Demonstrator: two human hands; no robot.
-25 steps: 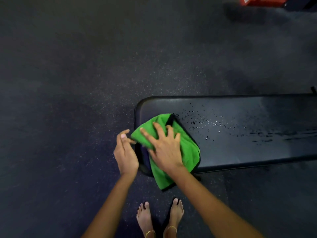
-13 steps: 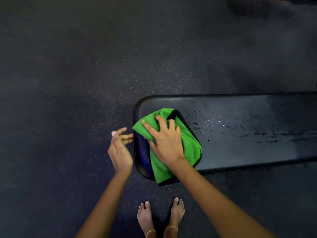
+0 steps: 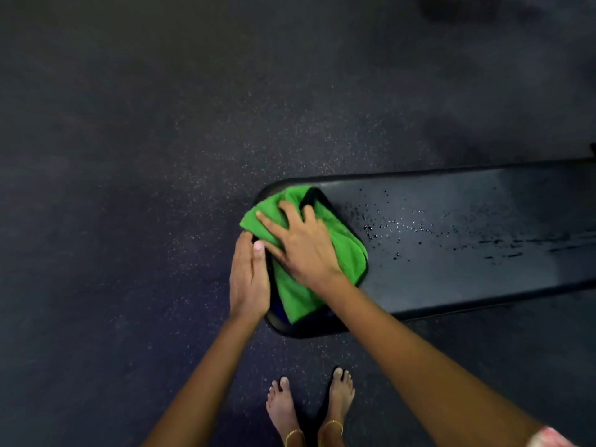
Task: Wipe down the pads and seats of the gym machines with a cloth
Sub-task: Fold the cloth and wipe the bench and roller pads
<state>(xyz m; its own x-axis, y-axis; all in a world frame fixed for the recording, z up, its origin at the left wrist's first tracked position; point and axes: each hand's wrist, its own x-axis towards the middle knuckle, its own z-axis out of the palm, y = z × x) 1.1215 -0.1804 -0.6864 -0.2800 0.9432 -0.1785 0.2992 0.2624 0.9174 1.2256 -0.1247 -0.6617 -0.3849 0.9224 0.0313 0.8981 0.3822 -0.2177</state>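
Black bench pad [image 3: 467, 253] runs left-right.

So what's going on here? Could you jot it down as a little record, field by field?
place: dark speckled floor
furniture: black padded bench, seen from above
cloth: green cloth, folded, lying on the bench's near end
right hand: right hand spread flat on the cloth, pressing it down
left hand: left hand with straight fingers against the rounded end of the bench, beside the cloth
wetness: droplets and streaks on the bench right of the cloth, not yet wiped
person: bare feet below the bench
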